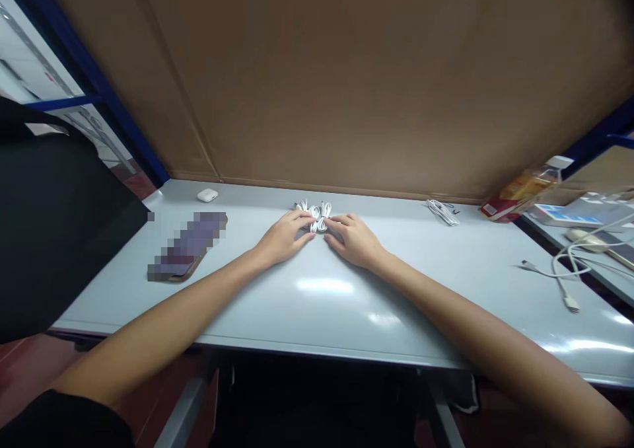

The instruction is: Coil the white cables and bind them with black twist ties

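Observation:
Several small coiled bundles of white cable lie close together near the back of the grey table. My left hand (283, 238) has its fingertips and thumb closed about the edge of the left cable bundle (314, 213). From the other side, my right hand (357, 242) holds the right cable bundle (325, 210) between thumb and fingers. The two bundles sit side by side, almost touching. Another white coil shows partly behind the left fingers. Both forearms rest over the table's front edge, and the lower parts of the bundles are partly covered by my fingers.
On the left lie a phone (191, 246), partly blurred out, and a white earbud case (207, 195). Toward the right are another white cable coil (442, 211), a tilted drink bottle (525, 190) and loose white cables (559, 273). A brown panel (347, 84) rises behind the table.

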Demonstrator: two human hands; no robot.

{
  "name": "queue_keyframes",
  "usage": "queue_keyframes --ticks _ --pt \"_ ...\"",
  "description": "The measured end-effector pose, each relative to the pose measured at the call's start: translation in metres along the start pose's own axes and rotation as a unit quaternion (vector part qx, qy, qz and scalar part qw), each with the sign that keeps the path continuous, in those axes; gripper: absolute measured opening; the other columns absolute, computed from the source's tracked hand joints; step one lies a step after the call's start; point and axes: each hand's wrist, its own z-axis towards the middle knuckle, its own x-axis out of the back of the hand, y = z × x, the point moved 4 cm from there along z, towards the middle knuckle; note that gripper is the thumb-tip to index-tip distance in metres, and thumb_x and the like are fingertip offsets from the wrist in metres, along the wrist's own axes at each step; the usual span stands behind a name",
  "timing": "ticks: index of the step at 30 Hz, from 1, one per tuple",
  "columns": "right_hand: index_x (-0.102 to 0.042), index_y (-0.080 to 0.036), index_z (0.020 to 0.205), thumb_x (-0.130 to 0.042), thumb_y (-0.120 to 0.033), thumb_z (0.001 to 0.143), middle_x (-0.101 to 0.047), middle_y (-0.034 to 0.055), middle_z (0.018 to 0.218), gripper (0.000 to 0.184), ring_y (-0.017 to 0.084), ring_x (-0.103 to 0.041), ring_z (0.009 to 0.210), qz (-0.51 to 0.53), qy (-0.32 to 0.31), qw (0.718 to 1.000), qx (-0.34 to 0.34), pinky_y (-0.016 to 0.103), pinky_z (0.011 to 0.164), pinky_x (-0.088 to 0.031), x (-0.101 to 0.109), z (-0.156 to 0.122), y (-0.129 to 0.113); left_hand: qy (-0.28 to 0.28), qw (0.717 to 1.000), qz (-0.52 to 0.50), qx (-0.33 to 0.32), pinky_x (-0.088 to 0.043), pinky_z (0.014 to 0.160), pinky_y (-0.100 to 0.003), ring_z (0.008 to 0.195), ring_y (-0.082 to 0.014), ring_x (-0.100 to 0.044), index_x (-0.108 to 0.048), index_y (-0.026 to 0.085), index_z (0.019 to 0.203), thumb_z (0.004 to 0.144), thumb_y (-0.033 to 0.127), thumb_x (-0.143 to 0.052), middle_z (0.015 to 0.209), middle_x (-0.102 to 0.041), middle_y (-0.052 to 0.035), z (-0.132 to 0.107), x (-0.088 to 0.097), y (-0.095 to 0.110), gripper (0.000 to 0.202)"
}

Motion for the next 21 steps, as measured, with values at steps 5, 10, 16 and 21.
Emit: queue_keyframes --ticks 5,10,16,21 --pt "-0.048 -0.014 0.154 -0.051 -0.042 0.104 -0.056 0.0164 0.152 0.058 0.032 -0.055 0.132 0.008 -0.013 0.999 -0.028 0.048 0.112 -0.042 0.004 -0.014 -0.002 -0.016 1.000 0.021 0.014 -0.041 0.120 -0.048 0.142 -0.0304 -0.049 -0.060 0.021 0.140 0.098 0.043 -0.058 0.152 -0.052 -0.0125 -0.010 0.004 0.012 0.047" --pt "-0.036 -0.019 0.163 -0.038 -0.064 0.103 -0.031 0.0177 0.169 0.074 0.041 -0.030 0.153 0.006 -0.074 0.994 -0.075 0.060 0.121 -0.030 0.005 -0.051 -0.017 -0.059 0.994 0.090 0.026 -0.027 0.126 -0.058 0.156 -0.0374 -0.026 -0.042 0.021 0.156 0.097 0.049 -0.057 0.166 -0.029 -0.0173 -0.038 0.000 0.046 0.068" --pt "-0.027 -0.021 0.166 -0.031 -0.060 0.106 -0.018 0.0127 0.173 0.072 0.043 -0.014 0.158 -0.013 -0.149 0.983 -0.108 0.064 0.125 -0.020 0.006 -0.069 -0.030 -0.138 0.982 0.112 0.064 -0.016 0.127 -0.064 0.160 -0.0348 -0.016 -0.027 0.022 0.164 0.104 0.053 -0.038 0.173 -0.019 -0.0135 -0.054 -0.015 0.063 0.068" --pt "-0.022 -0.020 0.167 -0.032 -0.053 0.107 -0.013 0.0136 0.173 0.069 0.044 -0.009 0.158 -0.019 -0.178 0.979 -0.102 0.065 0.126 -0.017 0.004 -0.069 -0.030 -0.198 0.972 0.124 0.015 -0.004 0.127 -0.068 0.161 -0.0343 -0.012 -0.019 0.025 0.167 0.107 0.057 -0.028 0.173 -0.020 -0.0061 -0.055 -0.022 0.061 0.069"
